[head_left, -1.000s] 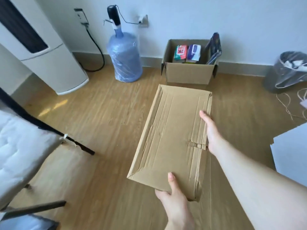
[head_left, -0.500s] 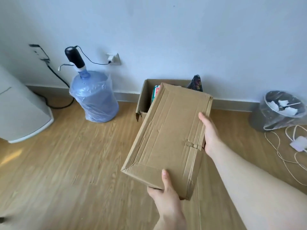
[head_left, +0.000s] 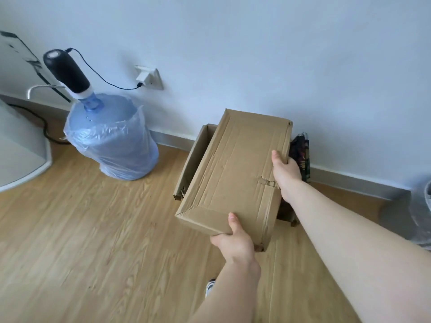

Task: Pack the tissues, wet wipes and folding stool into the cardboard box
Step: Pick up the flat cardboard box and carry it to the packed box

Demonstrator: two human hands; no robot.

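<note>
A brown cardboard lid (head_left: 231,173) hangs over the open cardboard box (head_left: 194,155) that stands on the floor against the wall. My left hand (head_left: 235,241) grips the lid's near edge, thumb on top. My right hand (head_left: 285,172) grips its right edge. The lid hides nearly all of the box's inside, so the packs in it are out of sight. A dark patterned folded thing (head_left: 300,157), possibly the folding stool, sticks up at the box's right side.
A large blue water bottle (head_left: 109,138) with a black pump stands left of the box. A wall socket (head_left: 149,76) with a plug and cable is above it. A white appliance (head_left: 18,155) is at the far left, a bin (head_left: 424,213) at the far right.
I have come closer to the box and carried the lid forward; it now covers most of the box's opening. The packs seen inside earlier are hidden.
</note>
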